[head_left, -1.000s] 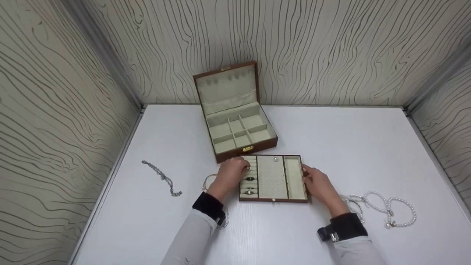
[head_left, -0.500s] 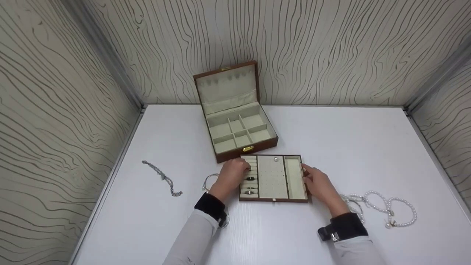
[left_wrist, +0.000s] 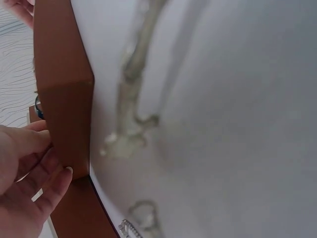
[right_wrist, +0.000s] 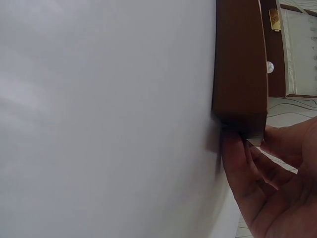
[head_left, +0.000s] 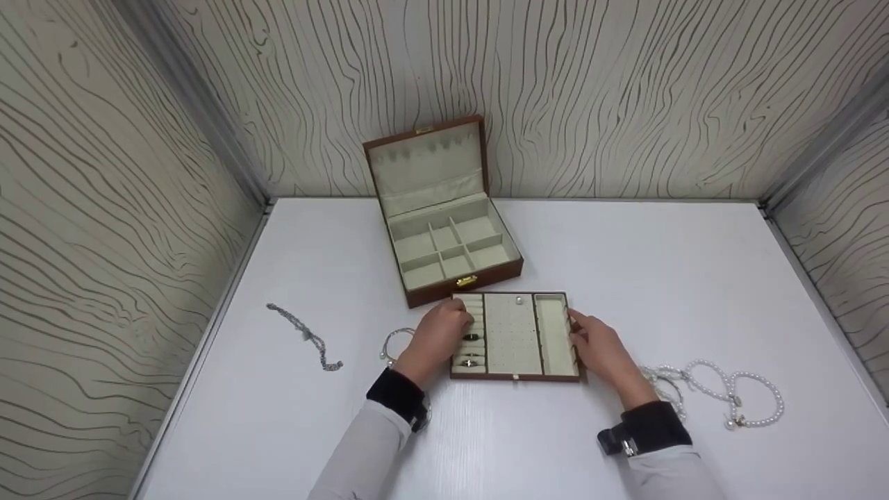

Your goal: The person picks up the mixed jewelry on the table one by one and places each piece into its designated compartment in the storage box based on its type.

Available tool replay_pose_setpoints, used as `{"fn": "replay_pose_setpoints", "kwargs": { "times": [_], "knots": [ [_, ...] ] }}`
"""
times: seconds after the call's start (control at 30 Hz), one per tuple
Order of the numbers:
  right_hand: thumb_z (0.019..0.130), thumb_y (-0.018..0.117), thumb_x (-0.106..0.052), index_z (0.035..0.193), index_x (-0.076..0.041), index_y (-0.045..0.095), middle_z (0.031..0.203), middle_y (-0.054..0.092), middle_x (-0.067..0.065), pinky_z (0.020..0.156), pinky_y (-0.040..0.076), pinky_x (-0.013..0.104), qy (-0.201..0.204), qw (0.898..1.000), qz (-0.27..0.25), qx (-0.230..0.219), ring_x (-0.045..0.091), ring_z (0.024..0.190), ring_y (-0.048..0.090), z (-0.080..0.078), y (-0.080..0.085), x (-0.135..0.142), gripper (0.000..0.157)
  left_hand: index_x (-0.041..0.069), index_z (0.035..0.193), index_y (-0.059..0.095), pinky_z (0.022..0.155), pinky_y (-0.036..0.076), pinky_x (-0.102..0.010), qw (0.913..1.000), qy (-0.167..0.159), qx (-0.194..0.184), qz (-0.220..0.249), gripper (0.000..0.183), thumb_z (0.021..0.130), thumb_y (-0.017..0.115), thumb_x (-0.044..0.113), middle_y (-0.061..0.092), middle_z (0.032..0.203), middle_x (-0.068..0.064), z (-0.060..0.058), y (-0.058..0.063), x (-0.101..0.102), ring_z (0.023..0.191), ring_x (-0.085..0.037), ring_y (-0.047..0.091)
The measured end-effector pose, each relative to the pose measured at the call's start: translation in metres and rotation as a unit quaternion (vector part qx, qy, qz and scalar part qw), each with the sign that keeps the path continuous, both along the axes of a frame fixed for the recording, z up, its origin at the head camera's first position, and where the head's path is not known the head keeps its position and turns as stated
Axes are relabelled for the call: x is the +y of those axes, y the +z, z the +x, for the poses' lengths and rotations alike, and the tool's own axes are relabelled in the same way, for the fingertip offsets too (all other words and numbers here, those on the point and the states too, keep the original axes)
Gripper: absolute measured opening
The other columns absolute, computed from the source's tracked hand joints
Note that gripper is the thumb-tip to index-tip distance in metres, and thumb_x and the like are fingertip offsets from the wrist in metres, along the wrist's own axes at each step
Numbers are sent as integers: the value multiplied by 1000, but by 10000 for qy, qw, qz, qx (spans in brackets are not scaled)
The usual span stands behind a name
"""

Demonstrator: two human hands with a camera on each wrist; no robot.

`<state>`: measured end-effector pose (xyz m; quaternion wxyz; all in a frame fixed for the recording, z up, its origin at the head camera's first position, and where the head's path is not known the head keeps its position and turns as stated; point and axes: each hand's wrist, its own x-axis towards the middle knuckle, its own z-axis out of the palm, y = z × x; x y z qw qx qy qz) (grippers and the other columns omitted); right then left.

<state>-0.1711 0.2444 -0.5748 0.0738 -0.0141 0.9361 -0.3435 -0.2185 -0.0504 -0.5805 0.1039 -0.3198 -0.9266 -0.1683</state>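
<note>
A brown jewelry tray [head_left: 514,337] with cream lining lies on the table, with ring rolls at left, a perforated panel in the middle and a long compartment at right. My left hand [head_left: 439,332] reaches over its left end, fingertips pinched at the upper ring rolls; a ring shown there earlier is hidden now. Other fingers touch the tray's brown side [left_wrist: 67,64]. Below the fingertips sit a dark ring [head_left: 471,337] and a silver ring [head_left: 469,362]. My right hand [head_left: 603,347] grips the tray's right end, thumb above. A pearl stud [head_left: 519,300] is on the panel.
Behind the tray stands an open brown jewelry box [head_left: 458,278] with divided compartments. A silver chain bracelet [head_left: 305,335] lies at left, and another bracelet [head_left: 397,342] near my left wrist. Pearl strands [head_left: 760,378] lie at right. Patterned walls [head_left: 555,97] enclose the table.
My left fingertips have shifted slightly right and down onto the ring rolls, and the ring between them has gone out of sight. My right hand and the tray stay in place.
</note>
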Motion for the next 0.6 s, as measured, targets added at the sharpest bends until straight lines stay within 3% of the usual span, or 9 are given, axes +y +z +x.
{"fn": "replay_pose_setpoints", "kwargs": {
  "times": [0.23, 0.47, 0.6],
  "knots": [
    [98, 50, 1, 143, 10, 39, 114, 59, 26, 90, 48, 51, 9, 10000, 69, 71, 36, 103, 58, 5, -1, -1, 48, 7, 87, 73, 74, 54, -27, 9997, 42, -135, 203, 9, 88, 67, 0, 60, 86, -4, 8, 0, -1, 80, -19, 61],
    [98, 48, 1, 144, 10, 38, 119, 58, 27, 91, 48, 51, 189, 9998, 48, -73, 38, 107, 58, 10, 3, 1, 48, 6, 113, 69, 93, 50, -32, 9948, 313, -941, 222, 22, 94, 60, 1, 65, 110, -7, 17, 7, -6, 105, -23, 62],
    [99, 45, 2, 145, 7, 38, 125, 56, 29, 85, 53, 44, 338, 9984, -328, -301, 37, 107, 59, 13, 13, 10, 47, 5, 127, 62, 101, 45, -35, 9906, 381, -1270, 332, 34, 94, 56, -3, 62, 124, -11, 22, 10, -9, 117, -26, 57]
  ]
}}
